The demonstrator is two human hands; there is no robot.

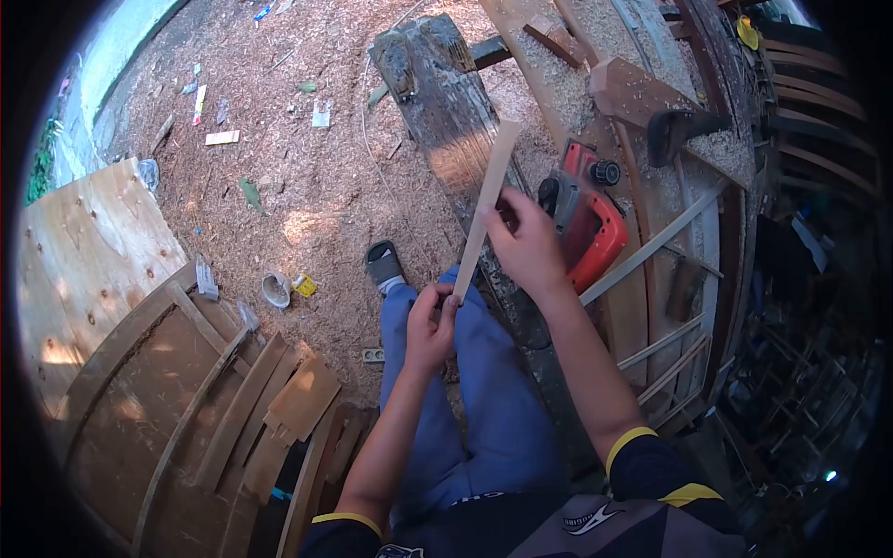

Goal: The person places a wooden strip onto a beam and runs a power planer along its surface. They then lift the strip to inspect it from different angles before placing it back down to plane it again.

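Observation:
A thin, pale wooden strip (487, 200) slants up and away in front of me, above my knees. Its near end is pinched between the thumb and fingers of my left hand (431, 325). Higher up, my right hand (526, 237) grips the strip's edge with its fingers curled. Just right of that hand, a red and black electric planer (593, 223) rests on the bench, partly hidden by my hand and wrist. Beneath the strip's far end runs a thick, weathered wooden beam (446, 116).
A handsaw with a black handle (662, 138) lies among boards at the right. Wood shavings (307, 177) cover the ground, with a white cup (276, 289) and a power socket (373, 355) on it. Curved wooden pieces (223, 409) and a plywood sheet (98, 251) are at the left.

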